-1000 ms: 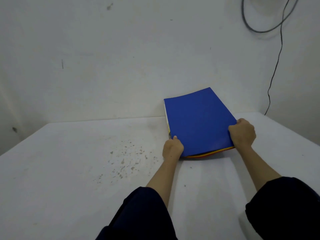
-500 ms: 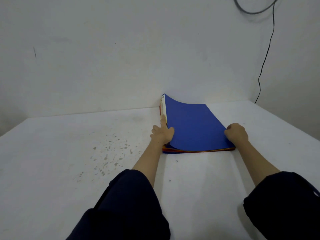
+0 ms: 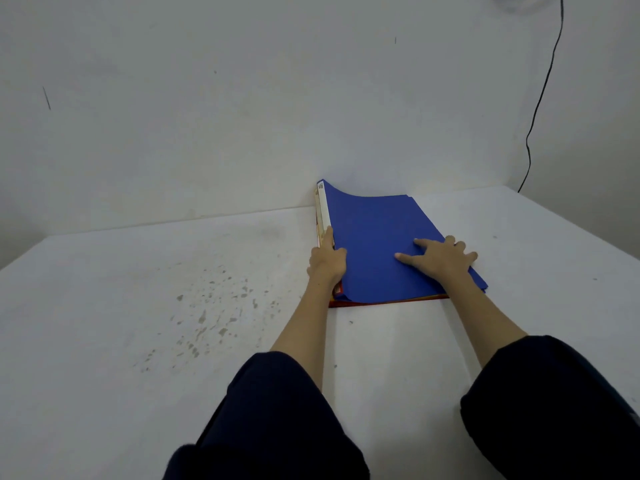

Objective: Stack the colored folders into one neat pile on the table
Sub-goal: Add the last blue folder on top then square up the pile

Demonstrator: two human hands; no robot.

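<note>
The pile of folders (image 3: 377, 251) lies on the white table (image 3: 138, 306), toward the far right side, with its far edge against the wall (image 3: 242, 98). A blue folder is on top, and red and yellow edges show under it at the near side. The left hand (image 3: 325, 265) presses along the left edge of the pile, fingers closed against it. The right hand (image 3: 440, 259) lies flat and open on the blue cover, holding nothing. The far left corner of the cover curls upward, so I think these folders are thin, light and bendy, and probably a little slippery on each other. It seems better to take them by the side edges, not by a corner.
</note>
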